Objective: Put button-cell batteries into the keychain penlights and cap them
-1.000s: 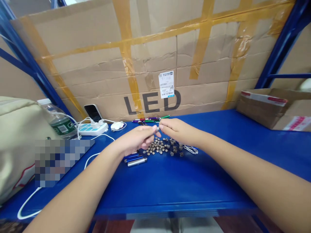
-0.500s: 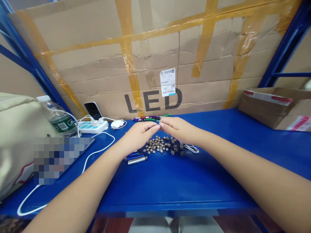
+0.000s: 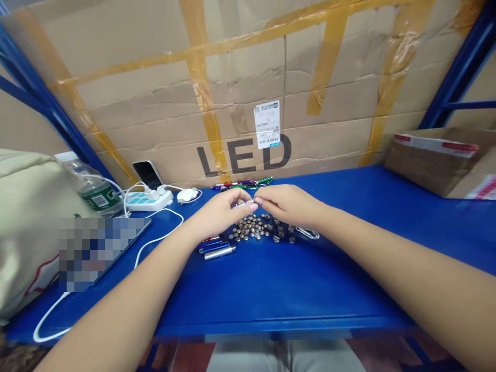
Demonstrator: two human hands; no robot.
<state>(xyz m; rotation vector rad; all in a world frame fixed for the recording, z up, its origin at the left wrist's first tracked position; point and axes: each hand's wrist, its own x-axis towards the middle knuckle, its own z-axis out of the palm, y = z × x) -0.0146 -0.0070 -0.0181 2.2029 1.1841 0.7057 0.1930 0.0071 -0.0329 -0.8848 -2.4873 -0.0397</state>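
My left hand (image 3: 221, 211) is closed on a slim silvery tube (image 3: 244, 203), held between thumb and fingers; much of it is hidden by the fingers. Fingertips of my right hand (image 3: 287, 202) are pinched at the tube's right end. Whether they hold a separate small piece is too hidden to tell. Below both hands lies a spread of small round metal pieces (image 3: 251, 227), like button cells. A silver tube (image 3: 220, 252) and a blue tube (image 3: 214, 247) lie beside my left wrist, with a red one partly covered. Right of the pile are silvery clips (image 3: 308, 233).
Several coloured pen-like sticks (image 3: 242, 184) lie along the big carton (image 3: 333, 144) at the back. A power strip (image 3: 149, 200), phone (image 3: 148, 174), bottle (image 3: 98, 191), tablet (image 3: 127, 243) and bag (image 3: 31, 206) crowd the left. An open cardboard box (image 3: 430, 163) stands right.
My hands have turned slightly, and the silvery tube between them now shows. The fingers of my left hand have lifted a little off the thumb. The view has shifted slightly.
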